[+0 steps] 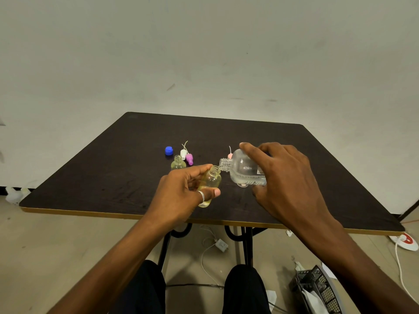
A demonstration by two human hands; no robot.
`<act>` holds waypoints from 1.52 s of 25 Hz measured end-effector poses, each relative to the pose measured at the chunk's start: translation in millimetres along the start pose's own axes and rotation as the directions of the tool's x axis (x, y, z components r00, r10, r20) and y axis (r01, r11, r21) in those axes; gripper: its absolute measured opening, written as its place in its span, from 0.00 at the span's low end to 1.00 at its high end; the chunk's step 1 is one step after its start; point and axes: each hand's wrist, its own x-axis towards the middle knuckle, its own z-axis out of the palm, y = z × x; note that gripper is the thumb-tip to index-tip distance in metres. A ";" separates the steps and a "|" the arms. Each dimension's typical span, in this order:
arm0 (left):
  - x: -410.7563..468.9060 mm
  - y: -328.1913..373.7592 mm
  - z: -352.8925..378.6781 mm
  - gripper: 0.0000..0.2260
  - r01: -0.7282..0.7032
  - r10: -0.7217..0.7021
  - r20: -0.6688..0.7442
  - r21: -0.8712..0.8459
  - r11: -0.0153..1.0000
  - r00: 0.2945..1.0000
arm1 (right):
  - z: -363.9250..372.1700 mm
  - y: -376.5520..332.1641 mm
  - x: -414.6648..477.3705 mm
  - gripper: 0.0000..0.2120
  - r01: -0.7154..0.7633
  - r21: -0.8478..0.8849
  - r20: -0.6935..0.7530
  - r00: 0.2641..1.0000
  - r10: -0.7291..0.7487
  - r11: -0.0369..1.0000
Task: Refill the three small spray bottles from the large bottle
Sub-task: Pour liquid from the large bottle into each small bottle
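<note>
Meeting over the near half of the dark table (113,177), both hands work just inside its pale front edge, which runs past them at 6 o'clock. Beyond them, bare wood stretches to the far edge at 12 o'clock and out to the corner at 9 o'clock.

The left hand (181,196), a ring on one finger, grips a small bottle (210,180) with thumb and fingers curled round its yellowish body. It is tilted so the open mouth points to 1 o'clock. The right hand (283,177) comes down from above and clamps the large bottle (242,166), with the forefinger stretched over its shoulder. That bottle lies nearly on its side with its neck toward 9 o'clock and its mouth right at the small bottle's mouth. Clear liquid sits in its lower side.

At 11 o'clock from the left hand, a second small bottle (178,163) stands upright and uncapped. Just behind it lie a white spray top (183,153) and a purple spray top (189,159), touching each other, with a blue cap (169,150) at their 9 o'clock. A pink spray top (230,155) peeks out behind the large bottle's neck.
</note>
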 end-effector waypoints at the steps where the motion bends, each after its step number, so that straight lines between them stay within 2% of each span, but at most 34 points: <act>1: -0.3 -0.1 0.0 0.26 0.000 0.000 0.001 0.001 1.000 1.000 | -0.3 -0.1 0.0 0.38 0.000 0.001 0.000 1.000 0.000 1.000; 38: -2.2 2.9 3.0 0.26 0.026 -0.026 0.000 -0.082 0.996 1.000 | 1.0 0.7 0.7 0.39 0.001 -0.031 -0.017 1.000 -0.002 1.000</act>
